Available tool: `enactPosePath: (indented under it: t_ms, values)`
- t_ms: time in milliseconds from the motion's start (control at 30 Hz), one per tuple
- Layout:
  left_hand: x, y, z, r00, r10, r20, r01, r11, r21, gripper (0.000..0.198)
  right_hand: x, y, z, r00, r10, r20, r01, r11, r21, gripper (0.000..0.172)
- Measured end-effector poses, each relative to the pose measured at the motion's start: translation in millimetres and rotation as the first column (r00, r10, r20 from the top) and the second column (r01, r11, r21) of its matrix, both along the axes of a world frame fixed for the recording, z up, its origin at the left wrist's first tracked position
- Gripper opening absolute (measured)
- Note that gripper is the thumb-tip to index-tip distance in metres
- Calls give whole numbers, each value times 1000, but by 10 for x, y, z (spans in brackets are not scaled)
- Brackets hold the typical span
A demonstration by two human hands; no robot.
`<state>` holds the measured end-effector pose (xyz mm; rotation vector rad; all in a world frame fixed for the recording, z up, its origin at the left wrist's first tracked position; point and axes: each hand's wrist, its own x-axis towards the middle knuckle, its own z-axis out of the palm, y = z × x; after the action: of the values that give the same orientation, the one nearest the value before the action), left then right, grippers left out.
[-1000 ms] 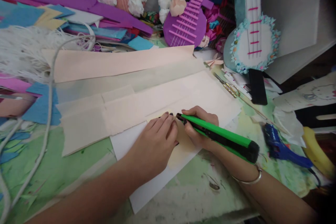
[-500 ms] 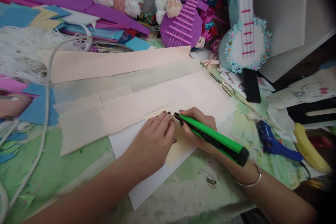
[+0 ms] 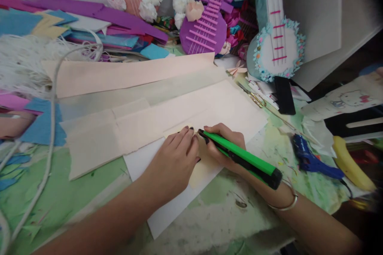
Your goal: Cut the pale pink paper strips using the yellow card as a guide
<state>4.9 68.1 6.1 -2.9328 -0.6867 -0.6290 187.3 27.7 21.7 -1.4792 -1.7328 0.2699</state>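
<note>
My right hand (image 3: 229, 145) grips a green and black utility knife (image 3: 245, 153), its tip angled down at the paper near my left fingertips. Flat on a pale yellow piece (image 3: 203, 167) lies my left hand (image 3: 176, 159), fingers stretched out and pressing down. The yellow piece rests on a white sheet (image 3: 167, 215), and my left hand covers part of both. Beyond the hands spreads a large cream sheet (image 3: 191, 107), partly under the work. The knife's blade is too small to make out.
Peach paper (image 3: 134, 71) lies farther back. To the right are scissors (image 3: 254, 99), a black phone-like slab (image 3: 285, 95), a blue glue gun (image 3: 314, 159) and a banana-like yellow object (image 3: 353, 163). A white cable (image 3: 52, 127) runs down the left. A purple paper instrument (image 3: 203, 34) stands behind.
The view has shifted slightly, so background things sit a little farther left. Both hands and the utility knife keep nearly the same place on the paper.
</note>
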Motion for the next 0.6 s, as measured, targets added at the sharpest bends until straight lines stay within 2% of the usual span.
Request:
enactPosePath:
  t_ms: [600]
  values:
    - [11,-2,26,1000,6,17,-6,1000,16,37,58,-16,-59,1000,26,-4,-25,999,20,24]
